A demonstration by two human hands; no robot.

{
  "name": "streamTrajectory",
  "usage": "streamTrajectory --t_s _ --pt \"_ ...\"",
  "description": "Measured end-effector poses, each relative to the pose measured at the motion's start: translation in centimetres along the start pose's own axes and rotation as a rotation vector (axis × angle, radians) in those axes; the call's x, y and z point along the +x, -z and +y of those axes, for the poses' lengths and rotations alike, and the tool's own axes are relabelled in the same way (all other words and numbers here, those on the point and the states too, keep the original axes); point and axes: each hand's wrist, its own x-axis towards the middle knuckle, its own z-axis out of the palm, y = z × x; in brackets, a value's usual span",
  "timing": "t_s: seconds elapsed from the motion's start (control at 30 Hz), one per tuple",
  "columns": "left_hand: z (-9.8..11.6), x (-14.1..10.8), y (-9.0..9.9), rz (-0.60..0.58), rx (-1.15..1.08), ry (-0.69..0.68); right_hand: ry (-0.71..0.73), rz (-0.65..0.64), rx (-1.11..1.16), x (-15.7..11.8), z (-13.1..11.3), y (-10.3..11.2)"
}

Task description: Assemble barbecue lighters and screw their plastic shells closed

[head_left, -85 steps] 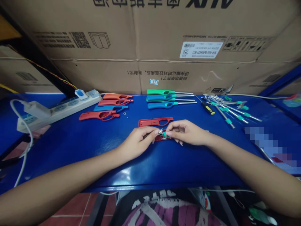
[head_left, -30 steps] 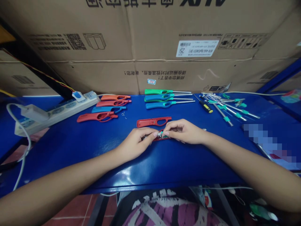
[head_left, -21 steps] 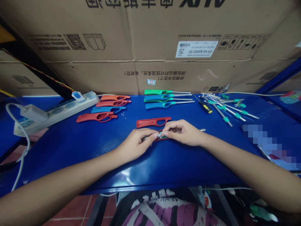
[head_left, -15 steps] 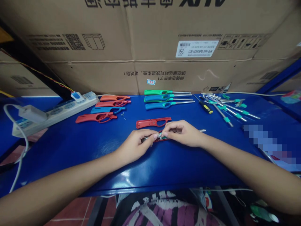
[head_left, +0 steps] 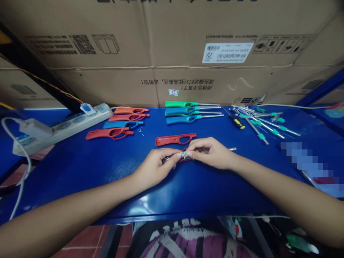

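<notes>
Both hands meet over an opened red lighter casing [head_left: 185, 159] on the blue table. My left hand [head_left: 158, 164] pinches the casing's left part, near a small pale piece. My right hand [head_left: 209, 152] is closed at the casing's right part, its fingertips at the same pale and green piece; what exactly they pinch is too small to tell. A metal tube [head_left: 232, 148] sticks out to the right from behind my right hand. Just beyond the hands lies a separate red casing half [head_left: 176, 139], its inner side up.
Blue table [head_left: 113, 193] with orange, red and blue casings [head_left: 129, 117], tiny screws, assembled lighters [head_left: 182, 120], a screwdriver [head_left: 236, 122] and metal tubes with green parts [head_left: 259, 127]. A power strip [head_left: 64, 125] stands left; a cardboard box [head_left: 113, 79] rises behind.
The view has tilted slightly downward. Both hands stay at the red casing with almost the same grip, their fingertips barely shifted.
</notes>
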Motion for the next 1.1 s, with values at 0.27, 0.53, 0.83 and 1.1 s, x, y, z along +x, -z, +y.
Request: streamTrajectory --t_s 0.27,0.53,0.83,1.1 --pt "-0.2 0.1 -0.2 0.005 0.013 -0.053 0.007 0.013 -0.034 0.0 0.0 -0.3" --pt "-0.9 0.5 0.2 0.016 0.012 -0.085 -0.175 -0.02 0.044 0.1 -0.3 0.4" --pt "-1.2 0.7 0.3 0.05 -0.044 -0.053 -0.242 0.101 0.184 0.4 0.0 0.5" --pt "-1.1 0.7 0.2 0.015 -0.034 -0.076 -0.21 0.111 0.172 0.3 0.0 0.0"
